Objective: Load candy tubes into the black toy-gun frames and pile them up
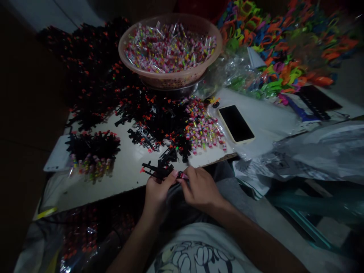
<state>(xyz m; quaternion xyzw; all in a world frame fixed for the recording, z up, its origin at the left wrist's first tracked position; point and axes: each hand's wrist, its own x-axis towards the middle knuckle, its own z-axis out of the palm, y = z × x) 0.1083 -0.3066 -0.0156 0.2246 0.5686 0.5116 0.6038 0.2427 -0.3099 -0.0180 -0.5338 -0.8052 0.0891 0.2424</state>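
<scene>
My left hand (157,188) is closed around a black toy gun (159,170) with an orange tip, held over the table's front edge. My right hand (200,186) pinches a small candy-filled tube (182,175) against the gun's rear end; fingers hide most of the tube. Just beyond my hands lies a heap of black toy guns (162,117). Beside it is a pile of small clear tubes with colored candy (204,129). At the left, a row of toy guns with tubes attached (92,151) lies together.
A pink plastic basket (170,77) full of candy tubes stands at the back. A white phone (236,124) lies right of the tube pile. Bright plastic pieces (278,49) are heaped at the back right. Plastic bags (321,151) hang by the table (125,170) at right.
</scene>
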